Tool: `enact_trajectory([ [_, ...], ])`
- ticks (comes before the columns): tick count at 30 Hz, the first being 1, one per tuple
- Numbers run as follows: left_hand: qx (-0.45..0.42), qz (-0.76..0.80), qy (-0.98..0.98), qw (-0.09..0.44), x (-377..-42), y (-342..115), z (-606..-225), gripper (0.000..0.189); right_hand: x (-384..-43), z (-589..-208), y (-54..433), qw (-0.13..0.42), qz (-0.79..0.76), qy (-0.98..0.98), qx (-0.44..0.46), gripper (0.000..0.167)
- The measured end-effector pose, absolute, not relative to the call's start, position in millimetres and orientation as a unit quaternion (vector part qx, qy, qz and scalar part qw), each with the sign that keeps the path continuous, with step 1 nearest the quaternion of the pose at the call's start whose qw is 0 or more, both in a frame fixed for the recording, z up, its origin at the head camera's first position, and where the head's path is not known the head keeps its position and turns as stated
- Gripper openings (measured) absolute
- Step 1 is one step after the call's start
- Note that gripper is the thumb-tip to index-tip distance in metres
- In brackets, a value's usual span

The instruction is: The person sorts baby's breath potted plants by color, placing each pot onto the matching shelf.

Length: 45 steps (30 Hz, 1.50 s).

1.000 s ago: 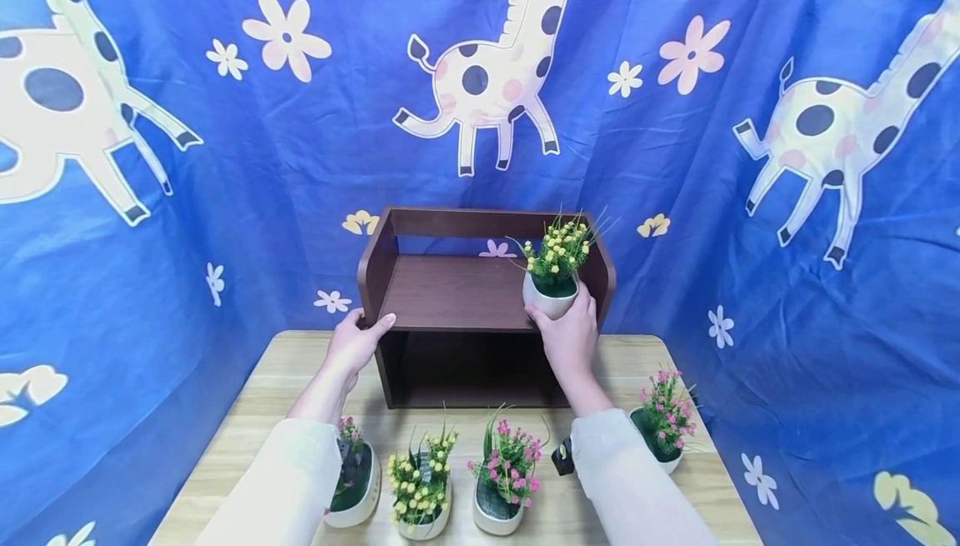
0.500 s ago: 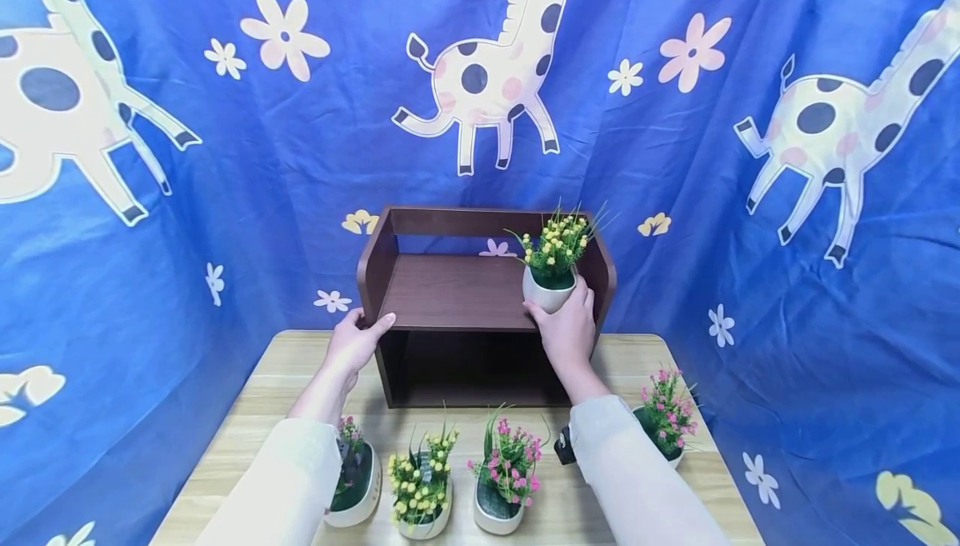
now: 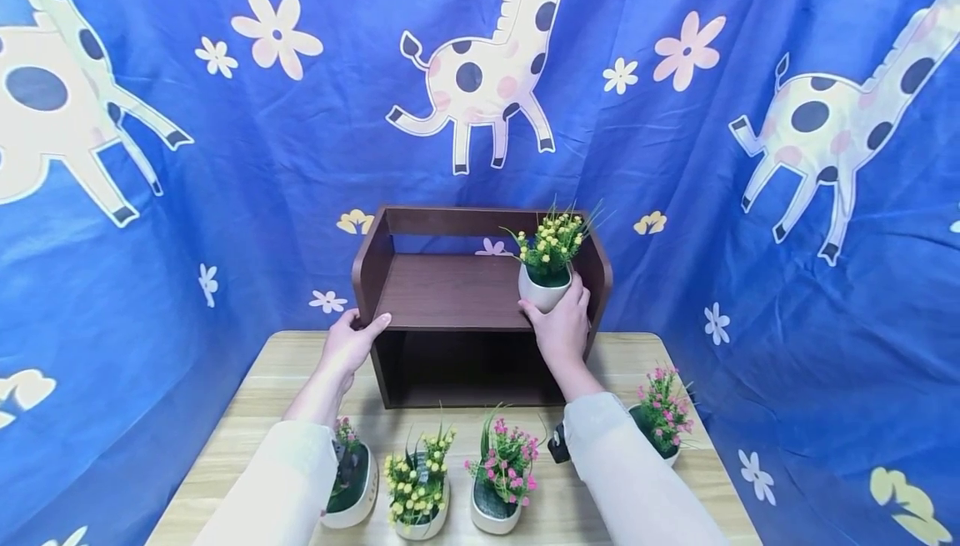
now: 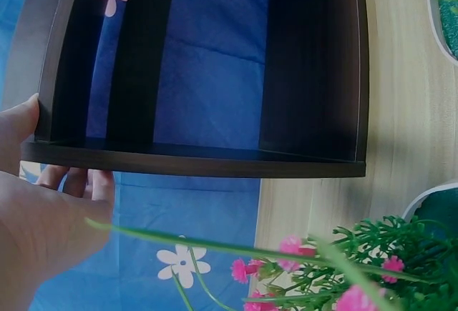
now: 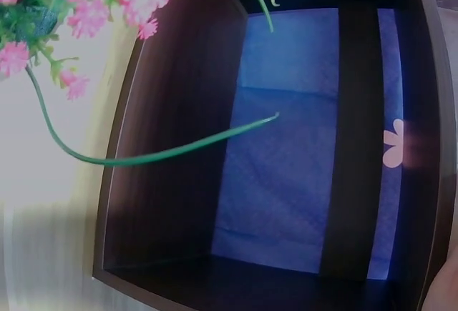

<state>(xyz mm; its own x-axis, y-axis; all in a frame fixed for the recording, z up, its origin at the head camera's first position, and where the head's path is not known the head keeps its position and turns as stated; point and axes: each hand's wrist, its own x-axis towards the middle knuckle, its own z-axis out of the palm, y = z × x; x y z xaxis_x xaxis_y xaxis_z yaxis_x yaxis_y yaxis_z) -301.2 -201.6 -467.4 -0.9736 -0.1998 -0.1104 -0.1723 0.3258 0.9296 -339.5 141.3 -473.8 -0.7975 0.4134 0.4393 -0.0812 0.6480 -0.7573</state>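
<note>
The yellow plant [image 3: 547, 269] is held in its white pot by the right hand [image 3: 562, 328], with the thumb and fingers curled round the pot's near side. It is placed over the right end of the shelf [image 3: 450, 289]'s upper board, just beside the right side panel; whether the board is touched by the pot cannot be told. In the right wrist view only a sliver of that hand is shown.

The shelf's left side is gripped by the left hand [image 3: 348, 350], the thumb laid on the front edge and the fingers bent behind the panel.

The shelf is stood upright on the bench [image 3: 266, 392]. In front of it a row is formed by the left plant [image 3: 354, 479], partly hidden by the left sleeve [image 3: 273, 479], a second yellow plant [image 3: 418, 483] and a pink plant [image 3: 504, 475]. Another pink plant [image 3: 662, 413] is set apart near the bench's right edge, its pot partly covered by the right sleeve [image 3: 637, 471]. The background is filled by a blue cloth [image 3: 330, 154] printed with giraffes and flowers.
</note>
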Motion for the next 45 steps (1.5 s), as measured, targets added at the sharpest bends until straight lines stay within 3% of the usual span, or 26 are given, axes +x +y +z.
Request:
enact_trajectory([
  [9,0.114,-0.559,-0.821,0.012,-301.6,-204.9,-466.9,0.077,-335.2,-470.8,139.8,0.3,0.448,-0.838,-0.086,0.122],
  [20,0.116,-0.56,-0.82,0.013,-300.2,-206.7,-466.4,0.08,-308.2,-481.4,139.4,0.322,0.499,-0.804,-0.025,0.102],
  [29,0.12,-0.565,-0.816,0.016,-300.6,-205.4,-468.9,0.077,-277.5,-502.0,147.5,0.334,0.509,-0.793,0.01,0.094],
  [37,0.117,-0.561,-0.82,0.01,-302.3,-201.7,-469.4,0.078,-239.6,-530.2,169.5,0.386,0.424,-0.816,0.076,0.087],
  [45,0.116,-0.567,-0.815,0.016,-303.1,-202.9,-470.6,0.078,-211.5,-568.1,185.4,0.4,0.363,-0.834,0.111,0.092],
])
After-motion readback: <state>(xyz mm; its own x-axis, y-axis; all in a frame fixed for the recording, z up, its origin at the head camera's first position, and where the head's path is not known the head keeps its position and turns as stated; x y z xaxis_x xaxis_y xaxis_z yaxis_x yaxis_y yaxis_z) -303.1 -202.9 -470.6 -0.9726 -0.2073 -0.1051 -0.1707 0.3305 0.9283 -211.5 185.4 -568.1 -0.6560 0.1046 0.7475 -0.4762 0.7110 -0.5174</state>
